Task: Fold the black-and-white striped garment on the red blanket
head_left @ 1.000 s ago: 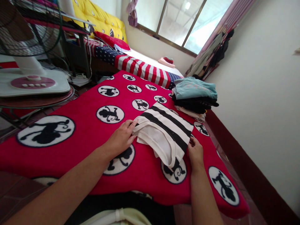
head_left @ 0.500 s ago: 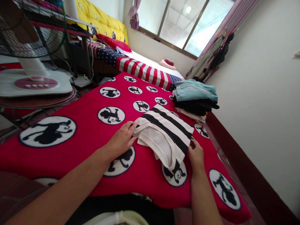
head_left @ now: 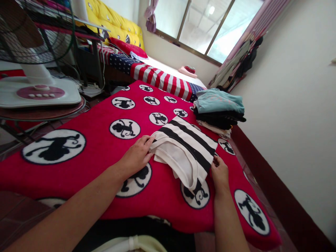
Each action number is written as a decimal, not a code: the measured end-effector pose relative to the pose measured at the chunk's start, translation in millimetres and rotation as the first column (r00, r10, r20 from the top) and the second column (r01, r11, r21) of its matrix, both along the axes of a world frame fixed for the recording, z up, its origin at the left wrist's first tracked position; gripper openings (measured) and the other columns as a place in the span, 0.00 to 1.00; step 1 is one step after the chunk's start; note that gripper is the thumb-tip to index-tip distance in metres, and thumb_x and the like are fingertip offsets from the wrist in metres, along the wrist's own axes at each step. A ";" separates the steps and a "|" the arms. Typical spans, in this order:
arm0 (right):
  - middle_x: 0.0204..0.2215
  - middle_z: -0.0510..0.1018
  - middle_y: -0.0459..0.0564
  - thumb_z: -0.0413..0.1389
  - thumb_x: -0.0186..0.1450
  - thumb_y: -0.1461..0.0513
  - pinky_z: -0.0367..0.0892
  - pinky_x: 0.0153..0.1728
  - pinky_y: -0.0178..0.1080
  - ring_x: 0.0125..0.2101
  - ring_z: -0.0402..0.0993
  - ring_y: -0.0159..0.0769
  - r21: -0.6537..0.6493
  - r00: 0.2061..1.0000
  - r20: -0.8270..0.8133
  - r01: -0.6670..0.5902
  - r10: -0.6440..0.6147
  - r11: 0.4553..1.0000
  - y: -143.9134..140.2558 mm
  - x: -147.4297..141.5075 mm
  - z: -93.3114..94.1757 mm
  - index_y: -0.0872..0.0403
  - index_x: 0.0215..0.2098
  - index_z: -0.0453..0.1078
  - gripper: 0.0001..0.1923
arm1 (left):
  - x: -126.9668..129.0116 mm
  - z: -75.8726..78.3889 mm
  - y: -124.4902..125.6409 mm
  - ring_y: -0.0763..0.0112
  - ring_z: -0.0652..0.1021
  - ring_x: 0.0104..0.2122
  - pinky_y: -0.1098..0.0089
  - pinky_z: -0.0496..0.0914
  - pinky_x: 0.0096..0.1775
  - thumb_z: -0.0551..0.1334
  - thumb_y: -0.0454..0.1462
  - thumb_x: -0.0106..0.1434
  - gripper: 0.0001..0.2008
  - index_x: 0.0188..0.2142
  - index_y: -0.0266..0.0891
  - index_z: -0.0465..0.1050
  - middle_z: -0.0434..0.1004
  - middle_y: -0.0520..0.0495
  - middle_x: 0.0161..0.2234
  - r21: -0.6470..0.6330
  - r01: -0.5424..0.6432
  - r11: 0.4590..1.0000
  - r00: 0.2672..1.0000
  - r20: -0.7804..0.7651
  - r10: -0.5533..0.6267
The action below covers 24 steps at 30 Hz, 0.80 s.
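Observation:
A folded black-and-white striped shirt [head_left: 193, 138] lies on the red blanket [head_left: 99, 182], its white neckline facing me. My left hand [head_left: 138, 154] is closed at the shirt's left edge, fingertips against the fabric by the collar. At the opposite edge, my right hand [head_left: 219, 173] has its fingers curled around the side of the cloth; some fingertips are hidden beneath it. Beyond the shirt stands a stack of folded clothes [head_left: 219, 113], with a light blue garment on top and black and pale ones under it.
To the left, a fan [head_left: 39, 91] rests on a round stool [head_left: 44, 113]. A bed with a flag-patterned cover [head_left: 157, 77] is at the back below the window. Clothes [head_left: 238, 64] hang by the curtain, and a white wall [head_left: 294, 115] runs along the right.

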State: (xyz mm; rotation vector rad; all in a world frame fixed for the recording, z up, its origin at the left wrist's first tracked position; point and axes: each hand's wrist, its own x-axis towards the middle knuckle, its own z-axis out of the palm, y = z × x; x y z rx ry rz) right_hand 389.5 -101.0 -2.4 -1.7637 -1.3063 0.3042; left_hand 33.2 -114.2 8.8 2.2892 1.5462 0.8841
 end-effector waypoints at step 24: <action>0.40 0.80 0.60 0.57 0.53 0.53 0.71 0.45 0.49 0.40 0.77 0.47 -0.003 0.999 -0.047 -0.019 0.019 1.000 0.3 0.8 0.2 0.58 0.44 0.73 0.24 | -0.1 4.6 -1.7 0.57 0.68 0.54 0.56 0.66 0.56 0.59 0.33 0.61 0.31 0.63 0.37 0.54 0.64 0.39 0.54 -0.010 0.004 1.000 1.000 -0.002 -0.004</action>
